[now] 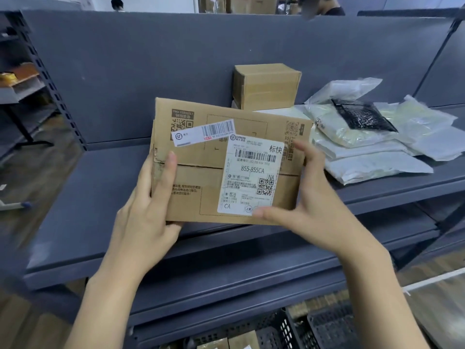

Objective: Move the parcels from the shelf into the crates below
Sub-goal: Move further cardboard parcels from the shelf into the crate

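Over the near edge of the grey shelf [95, 202], centre of the head view, a flat cardboard parcel [201, 187] is held tilted up toward the camera, label side showing. Left hand [141, 222] grips its near-left corner, thumb lying up the face, other fingers hidden behind the box. Right hand [309, 197] holds the right end, thumb across the near-right corner over the white shipping label [251, 177], a fingertip showing at the far-right edge; rest of fingers hidden. Both hands curled round the box, neither open

Handling, as a judgement: thin corrugated carton, stiff enough to lift by its ends, probably light to moderate. Left edge looks crumpled and torn, so grip there is weaker; the two short ends are the best hold. Label face is smooth, could slip under a thumb

Far on the shelf, behind the held parcel, a small brown box [266, 86] stands against the back panel. Right of it a heap of pale plastic mailer bags [364, 147] with a black bag [362, 117] on top; soft, floppy, slippery, better pinched at an edge or scooped

Near bottom, under the shelf, black plastic crates [324, 323], partly visible, cardboard showing inside one
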A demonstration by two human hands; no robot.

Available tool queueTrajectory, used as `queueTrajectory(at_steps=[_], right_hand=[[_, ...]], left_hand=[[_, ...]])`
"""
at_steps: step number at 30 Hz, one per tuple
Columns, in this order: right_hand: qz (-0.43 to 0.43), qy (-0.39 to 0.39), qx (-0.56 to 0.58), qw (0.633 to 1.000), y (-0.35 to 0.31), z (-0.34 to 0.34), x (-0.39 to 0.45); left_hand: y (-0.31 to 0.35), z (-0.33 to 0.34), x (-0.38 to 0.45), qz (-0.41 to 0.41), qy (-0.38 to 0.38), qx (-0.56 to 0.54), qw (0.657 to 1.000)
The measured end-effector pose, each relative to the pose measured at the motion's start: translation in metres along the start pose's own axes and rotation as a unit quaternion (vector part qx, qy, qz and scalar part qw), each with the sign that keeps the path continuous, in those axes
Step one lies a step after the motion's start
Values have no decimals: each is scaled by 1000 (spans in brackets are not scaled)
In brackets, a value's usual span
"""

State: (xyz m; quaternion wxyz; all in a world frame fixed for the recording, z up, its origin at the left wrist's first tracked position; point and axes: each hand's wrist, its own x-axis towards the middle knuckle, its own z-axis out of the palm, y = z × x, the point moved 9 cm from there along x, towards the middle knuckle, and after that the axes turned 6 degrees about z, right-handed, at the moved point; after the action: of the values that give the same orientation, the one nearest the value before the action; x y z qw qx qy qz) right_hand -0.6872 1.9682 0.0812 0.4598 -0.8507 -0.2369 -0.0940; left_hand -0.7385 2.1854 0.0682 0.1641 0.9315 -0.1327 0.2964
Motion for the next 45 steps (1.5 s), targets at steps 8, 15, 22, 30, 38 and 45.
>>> queueTrajectory(at_steps=[8,15,22,30,38,45], right_hand=[[-11,-43,-92,995,19,4,-27],[30,-104,-74,991,58,8,-75],[72,-153,-43,985,85,34,-121],[102,-168,-56,979,99,51,-164],[135,-197,-63,969,107,89,-222],[203,-254,-36,945,135,138,-283]], left_hand=[[22,15,-20,-29,-24,14,999],[59,37,-62,-77,-68,40,994],[76,51,-115,-110,-87,35,990],[79,70,-161,-120,-99,2,988],[70,90,-233,-164,-151,-28,975],[51,124,-309,-231,-216,-99,944]])
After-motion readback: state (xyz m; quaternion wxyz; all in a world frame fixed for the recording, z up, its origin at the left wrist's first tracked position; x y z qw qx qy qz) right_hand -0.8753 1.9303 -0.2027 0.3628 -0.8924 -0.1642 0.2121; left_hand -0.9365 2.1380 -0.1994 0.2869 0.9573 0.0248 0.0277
